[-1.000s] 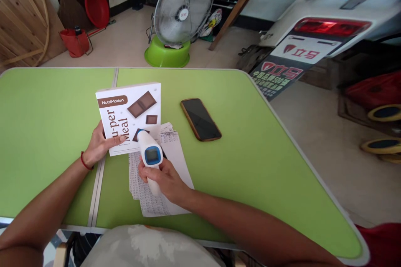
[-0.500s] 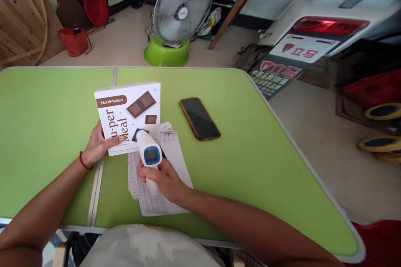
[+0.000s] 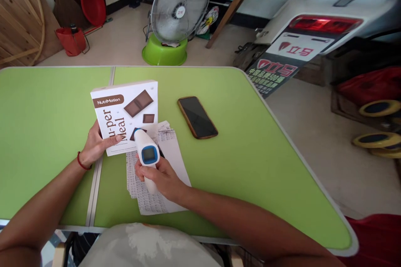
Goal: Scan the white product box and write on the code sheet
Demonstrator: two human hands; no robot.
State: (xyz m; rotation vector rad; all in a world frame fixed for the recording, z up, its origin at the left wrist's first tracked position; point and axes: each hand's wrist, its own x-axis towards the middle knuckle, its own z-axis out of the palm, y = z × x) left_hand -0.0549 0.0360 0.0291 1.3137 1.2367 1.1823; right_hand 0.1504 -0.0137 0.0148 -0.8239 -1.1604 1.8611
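Note:
My left hand (image 3: 97,144) grips the lower left corner of a white box (image 3: 140,87) with brown "NutriMotion" lettering and chocolate pictures, thumb across its front. The box is held tilted up, its face toward me. Wrapped in my right hand (image 3: 163,177) is a white infrared thermometer (image 3: 147,146) with a blue-rimmed grey screen facing me. Its nose overlaps the box's lower right part in view; whether they touch I cannot tell. Beneath both lie printed paper sheets (image 3: 175,162), partly covered by the hand and the box. A dark object on the sheets is mostly hidden behind the thermometer.
A phone (image 3: 198,117) in a brown case lies on the green table (image 3: 250,167), right of the sheets. Beyond the far edge, a fan (image 3: 180,11) stands on a green basin (image 3: 164,54). A white vehicle's rear (image 3: 326,25) is close to the table's right side.
The whole view has shifted slightly, so things sit a little further left. Both hands keep their hold on the box and the thermometer, with almost no movement between them.

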